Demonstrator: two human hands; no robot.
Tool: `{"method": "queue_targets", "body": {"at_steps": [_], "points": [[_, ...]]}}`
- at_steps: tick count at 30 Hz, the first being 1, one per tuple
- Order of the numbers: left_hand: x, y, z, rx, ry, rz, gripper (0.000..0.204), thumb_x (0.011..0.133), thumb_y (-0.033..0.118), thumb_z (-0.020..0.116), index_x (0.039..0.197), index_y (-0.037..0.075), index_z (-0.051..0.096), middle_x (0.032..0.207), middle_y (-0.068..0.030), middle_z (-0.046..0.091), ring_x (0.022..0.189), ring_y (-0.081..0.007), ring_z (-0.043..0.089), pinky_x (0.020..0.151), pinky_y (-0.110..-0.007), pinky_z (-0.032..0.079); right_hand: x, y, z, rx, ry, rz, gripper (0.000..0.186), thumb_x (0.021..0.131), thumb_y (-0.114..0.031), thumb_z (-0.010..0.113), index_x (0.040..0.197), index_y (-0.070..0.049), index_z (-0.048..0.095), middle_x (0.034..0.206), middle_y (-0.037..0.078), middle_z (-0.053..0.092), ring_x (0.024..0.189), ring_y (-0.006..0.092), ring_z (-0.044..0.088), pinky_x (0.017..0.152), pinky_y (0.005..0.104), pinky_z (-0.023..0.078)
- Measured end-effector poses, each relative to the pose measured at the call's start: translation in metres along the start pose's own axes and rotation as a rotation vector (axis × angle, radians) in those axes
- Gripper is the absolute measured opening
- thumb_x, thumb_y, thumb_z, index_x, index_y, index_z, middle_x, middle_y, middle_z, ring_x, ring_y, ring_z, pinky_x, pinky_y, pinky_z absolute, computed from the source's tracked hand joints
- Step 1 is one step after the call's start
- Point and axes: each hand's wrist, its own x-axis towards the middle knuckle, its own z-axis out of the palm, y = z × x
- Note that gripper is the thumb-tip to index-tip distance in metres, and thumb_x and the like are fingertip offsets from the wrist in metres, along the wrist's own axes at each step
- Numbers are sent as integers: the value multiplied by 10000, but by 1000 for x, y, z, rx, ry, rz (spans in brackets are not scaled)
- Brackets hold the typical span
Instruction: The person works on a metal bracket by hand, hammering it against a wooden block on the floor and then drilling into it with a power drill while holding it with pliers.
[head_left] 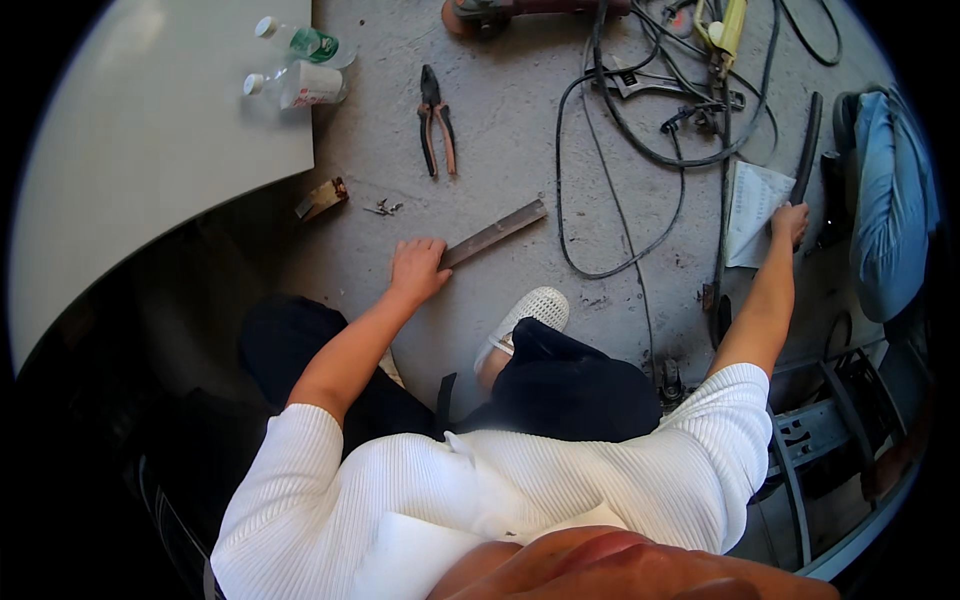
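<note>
My left hand (pixel 417 269) is closed around the near end of a flat, brownish metal bar (pixel 497 233), which slants away to the right just above the concrete floor or on it. Far off to the right, my right hand (pixel 790 224) has its fingers wrapped round the lower part of a long, dark, slightly curved rod (pixel 809 145); its kind is not clear. Beside that hand lies a white printed packet (pixel 757 207). Pliers (pixel 433 120) with black and orange handles lie beyond my left hand, and a few small screws (pixel 383 208) are nearer to it.
Two plastic bottles (pixel 318 85) lie on a pale tabletop (pixel 170 130) at left. A small box (pixel 322 199) sits by its edge. Black cables (pixel 570 240) loop around an adjustable wrench (pixel 640 80) and a yellow-handled clamp (pixel 730 30). A grinder (pixel 490 12) lies at the far edge. Blue cloth (pixel 893 200) hangs right.
</note>
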Motion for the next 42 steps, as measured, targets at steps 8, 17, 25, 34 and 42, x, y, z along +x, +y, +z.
{"method": "queue_targets", "body": {"at_steps": [8,17,25,34,42], "points": [[2,-26,5,-110,-233,85,274,801,311,663,951,95,584,947,-86,607,977,-298,565,803,-437,443,-30,45,6,-159,-7,-118,428,875,-285,549,1175,12,478,1192,272,547,1088,433,549,936,491,446],[-10,-153,-26,-208,84,-243,393,820,308,663,1124,112,509,1126,-137,517,1003,-363,553,800,-451,462,-146,50,-87,-110,148,-352,507,878,-288,534,1269,20,437,1211,251,529,1125,400,516,939,458,425],[-10,-291,-17,-70,533,-144,761,723,282,750,1371,162,369,1275,-118,456,1156,-353,464,996,-433,374,-262,-13,-111,-69,53,-713,443,892,-290,563,1176,33,457,1141,247,537,1048,414,536,862,446,446],[-26,-351,20,-133,245,-189,591,695,272,745,1213,85,529,1232,-136,533,1140,-336,508,995,-425,389,-413,-155,-158,468,-630,-983,196,921,-122,595,1079,-45,509,943,37,604,907,120,572,794,269,456],[-109,-309,76,-217,526,-363,542,643,371,769,1094,140,577,1064,-64,569,1024,-274,566,902,-457,417,-561,-258,-147,512,-1264,-1307,259,893,-26,595,1144,-35,530,1178,86,582,1133,187,542,956,316,443]]}}
